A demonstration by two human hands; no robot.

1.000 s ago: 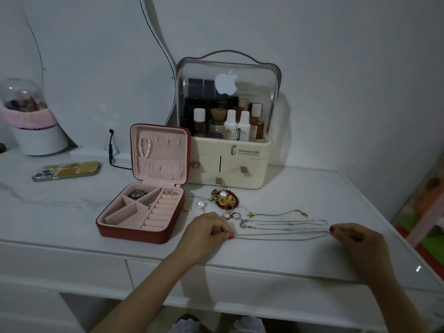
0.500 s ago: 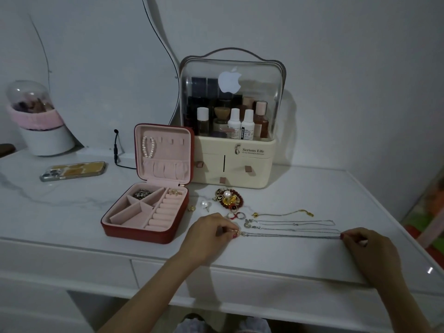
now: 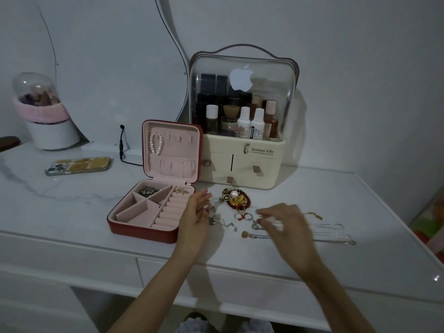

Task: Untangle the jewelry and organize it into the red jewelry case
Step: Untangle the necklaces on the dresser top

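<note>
While the red jewelry case [image 3: 153,203] sits open on the white table [image 3: 72,212], lid upright, the left hand [image 3: 195,212] hovers just right of it, fingers loosely spread, holding nothing. Right hand [image 3: 286,222] is blurred above the thin chains [image 3: 334,233]; cannot tell if it pinches one. Bead-and-pearl cluster [image 3: 236,200] and rings [image 3: 242,215] lie between the hands. Pearl strand [image 3: 156,144] hangs inside the lid.

Dim room: plain white wall [image 3: 360,56] behind a white marbled table [image 3: 60,207] with a drawer [image 3: 216,287] below.
</note>
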